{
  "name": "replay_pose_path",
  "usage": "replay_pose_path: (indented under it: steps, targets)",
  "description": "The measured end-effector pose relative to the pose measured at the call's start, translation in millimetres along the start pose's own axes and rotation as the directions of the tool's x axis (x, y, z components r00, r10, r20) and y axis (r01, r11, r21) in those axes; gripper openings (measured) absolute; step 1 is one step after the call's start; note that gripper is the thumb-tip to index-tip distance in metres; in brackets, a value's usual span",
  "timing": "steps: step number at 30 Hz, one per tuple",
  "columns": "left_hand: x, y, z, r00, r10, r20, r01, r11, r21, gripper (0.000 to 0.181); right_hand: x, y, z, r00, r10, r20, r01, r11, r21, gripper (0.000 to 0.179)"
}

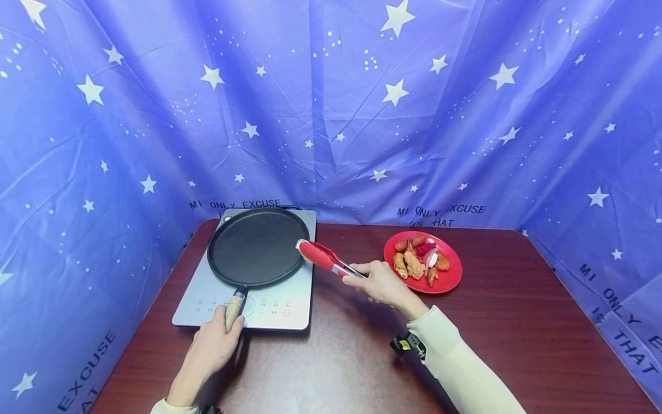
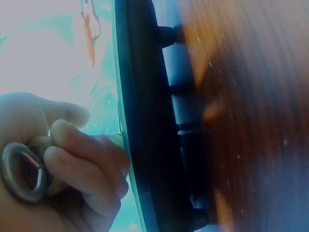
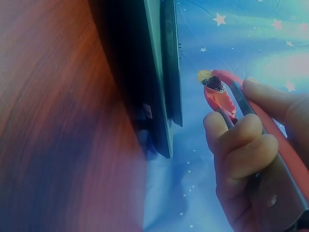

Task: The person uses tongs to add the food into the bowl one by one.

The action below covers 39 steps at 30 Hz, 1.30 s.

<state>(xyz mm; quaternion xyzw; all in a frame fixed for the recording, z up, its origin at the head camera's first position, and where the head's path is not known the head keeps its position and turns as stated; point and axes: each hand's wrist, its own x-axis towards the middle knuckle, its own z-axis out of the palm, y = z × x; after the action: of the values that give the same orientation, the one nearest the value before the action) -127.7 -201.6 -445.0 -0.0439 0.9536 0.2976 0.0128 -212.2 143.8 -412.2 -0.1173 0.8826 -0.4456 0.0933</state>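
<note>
A flat black pan sits on the silver induction cooktop. My left hand grips its pale wooden handle; the metal hanging ring at the handle's end shows in the left wrist view. With my right hand I hold red-tipped metal tongs, their tips beside the pan's right rim. Between those tips is a small piece of food, tan with a dark part; its kind is unclear. From the head view I cannot tell whether it touches the pan.
To the right, a red plate carries several food pieces, among them a fried drumstick and sausage-like pieces. The brown wooden table meets a blue star-patterned curtain at the back and sides.
</note>
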Motion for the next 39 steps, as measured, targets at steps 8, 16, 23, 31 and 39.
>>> replay_pose_path:
  steps: [8, 16, 23, 31, 39]
  targets:
    - [0.2, -0.2, 0.8, 1.0, 0.006, -0.001, -0.006, 1.0, 0.01, 0.038, 9.9, -2, 10, 1.0, 0.02, 0.009, -0.019, 1.0, -0.007, 0.044]
    - [1.2, -0.1, 3.2, 1.0, 0.01, 0.007, -0.01, 1.0, 0.013, 0.04, 17.1, -5, 18, 1.0, 0.027, -0.004, -0.027, 0.999, -0.016, 0.042]
    - [1.3, -1.5, 2.6, 1.0, 0.014, -0.008, -0.013, 1.0, 0.018, 0.039, 24.0, -6, 23, 0.999, 0.013, 0.031, -0.013, 1.0, -0.013, 0.04]
    - [0.7, -2.0, 1.8, 1.0, 0.005, -0.015, -0.005, 1.0, 0.013, 0.038, 30.8, -11, 26, 0.999, -0.001, 0.045, 0.002, 0.999, -0.038, 0.036]
    - [0.8, -2.8, 2.9, 1.0, 0.006, -0.014, -0.006, 1.0, 0.008, 0.038, 34.6, -19, 30, 0.999, 0.037, 0.034, -0.036, 0.999, -0.04, 0.041]
